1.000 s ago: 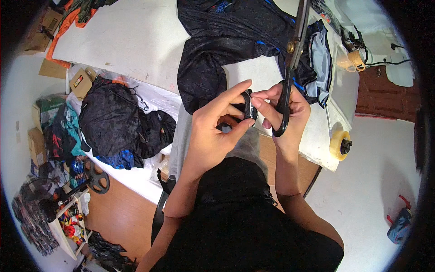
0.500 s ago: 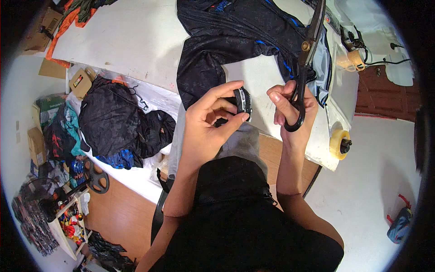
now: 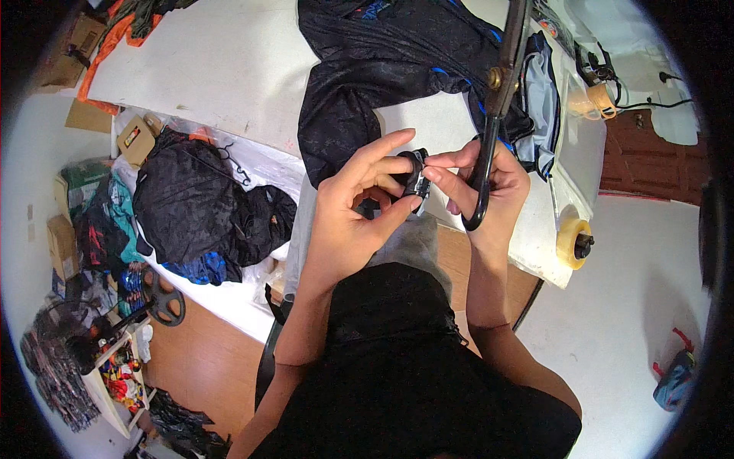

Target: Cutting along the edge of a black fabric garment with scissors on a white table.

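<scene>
My left hand (image 3: 353, 210) is closed around a small roll of black printed strip (image 3: 415, 183) with white marks, held above my lap at the table's edge. My right hand (image 3: 497, 187) meets it from the right, thumb and forefinger pinching at the roll's near rim. Large black-handled scissors (image 3: 498, 103) hang in that same hand, a handle loop around its fingers and the blades pointing away. How the fingers sit inside the loop is partly hidden. Beyond both hands lies a black garment (image 3: 344, 99) with blue trim, spread on the white table (image 3: 206, 69).
A heap of dark clothing (image 3: 187, 199) lies at the left on a lower white surface. Clear yellowish tape (image 3: 567, 243) sits at the table's right corner. A black wheel-shaped handle (image 3: 164, 298) stands at lower left. Cables (image 3: 650, 105) run along the far right.
My right hand has moved left, its thumb and forefinger now at the roll. The scissors shifted left with it. My left hand has turned the roll slightly.
</scene>
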Available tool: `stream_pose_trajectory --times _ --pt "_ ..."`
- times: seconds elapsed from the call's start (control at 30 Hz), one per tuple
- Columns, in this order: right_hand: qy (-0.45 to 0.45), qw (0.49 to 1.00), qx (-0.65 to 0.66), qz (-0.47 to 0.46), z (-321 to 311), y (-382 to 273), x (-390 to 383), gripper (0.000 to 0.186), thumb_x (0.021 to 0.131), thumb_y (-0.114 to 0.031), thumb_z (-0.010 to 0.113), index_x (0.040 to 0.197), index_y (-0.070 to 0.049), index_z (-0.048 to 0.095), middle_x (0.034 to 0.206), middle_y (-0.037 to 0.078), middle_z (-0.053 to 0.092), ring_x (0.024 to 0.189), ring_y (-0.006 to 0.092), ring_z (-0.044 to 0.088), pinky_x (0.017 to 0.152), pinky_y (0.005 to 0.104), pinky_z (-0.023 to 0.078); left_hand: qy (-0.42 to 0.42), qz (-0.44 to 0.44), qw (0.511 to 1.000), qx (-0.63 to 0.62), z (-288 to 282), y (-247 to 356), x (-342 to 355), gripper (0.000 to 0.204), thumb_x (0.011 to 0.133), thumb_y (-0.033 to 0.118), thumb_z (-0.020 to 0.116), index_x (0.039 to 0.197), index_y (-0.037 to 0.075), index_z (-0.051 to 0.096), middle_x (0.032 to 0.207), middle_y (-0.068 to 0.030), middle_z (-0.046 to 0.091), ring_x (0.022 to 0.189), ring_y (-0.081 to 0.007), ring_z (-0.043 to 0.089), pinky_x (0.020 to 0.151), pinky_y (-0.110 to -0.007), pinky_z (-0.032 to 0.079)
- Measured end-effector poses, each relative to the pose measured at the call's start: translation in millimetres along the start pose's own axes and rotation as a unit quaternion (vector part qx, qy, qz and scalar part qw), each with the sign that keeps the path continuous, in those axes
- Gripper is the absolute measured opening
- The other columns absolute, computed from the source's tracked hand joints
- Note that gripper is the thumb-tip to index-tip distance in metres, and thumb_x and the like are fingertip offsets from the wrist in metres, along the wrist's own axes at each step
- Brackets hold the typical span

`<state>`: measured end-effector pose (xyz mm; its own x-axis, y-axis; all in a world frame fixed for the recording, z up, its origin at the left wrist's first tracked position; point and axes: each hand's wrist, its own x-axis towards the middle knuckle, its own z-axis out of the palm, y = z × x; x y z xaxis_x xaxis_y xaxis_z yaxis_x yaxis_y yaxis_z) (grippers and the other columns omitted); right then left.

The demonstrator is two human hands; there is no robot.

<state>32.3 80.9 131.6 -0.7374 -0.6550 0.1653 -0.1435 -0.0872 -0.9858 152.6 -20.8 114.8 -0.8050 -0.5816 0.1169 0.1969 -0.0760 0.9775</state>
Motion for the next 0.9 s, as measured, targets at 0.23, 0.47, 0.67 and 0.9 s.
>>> stream_pose_trajectory --times 0.23,0.47,0.67,0.9 --pt "0.021 0.999 0.037 0.024 -7.3 1.3 5.2 0.023 0.071 0.002 0.074 0.078 -0.005 0.053 0.077 0.011 0.068 0.047 0.0014 0.052 0.038 0.0131 0.033 -0.026 0.013 1.0 0.0 -0.7 -3.7 0.8 0.053 0.07 -0.013 0.066 0.119 -0.001 0.054 0.103 -0.0063 0.064 0.075 -0.006 0.057 0.065 -0.018 0.045" --pt "0.022 0.998 0.058 0.032 -9.2 0.9 8.0 0.026 0.07 0.0 0.075 0.078 -0.007 0.051 0.078 0.011 0.068 0.047 0.0014 0.051 0.038 0.0136 0.035 -0.017 0.009 1.0 0.01 -2.9 -5.5 -0.2 0.047 0.07 -0.012 0.066 0.116 -0.001 0.058 0.102 -0.0061 0.064 0.074 -0.0049 0.055 0.065 -0.018 0.045" --pt "-0.003 0.999 0.025 0.032 -8.1 3.3 5.9 0.028 0.069 0.001 0.075 0.076 -0.006 0.05 0.079 0.013 0.068 0.046 0.0005 0.049 0.038 0.0132 0.034 -0.013 0.01 1.0 0.023 -1.8 -4.0 0.7 0.051 0.07 -0.012 0.067 0.118 0.001 0.057 0.1 -0.0051 0.063 0.074 -0.0048 0.055 0.065 -0.019 0.045" --pt "-0.026 0.999 0.016 0.022 -1.9 2.2 5.7 0.029 0.069 0.005 0.074 0.074 -0.006 0.048 0.077 0.012 0.068 0.045 -0.0013 0.045 0.039 0.0137 0.032 -0.003 -0.024 1.0 0.008 -2.1 -2.9 -1.7 0.054 0.069 -0.011 0.068 0.12 0.001 0.055 0.102 -0.0058 0.063 0.075 -0.0047 0.054 0.066 -0.018 0.045"
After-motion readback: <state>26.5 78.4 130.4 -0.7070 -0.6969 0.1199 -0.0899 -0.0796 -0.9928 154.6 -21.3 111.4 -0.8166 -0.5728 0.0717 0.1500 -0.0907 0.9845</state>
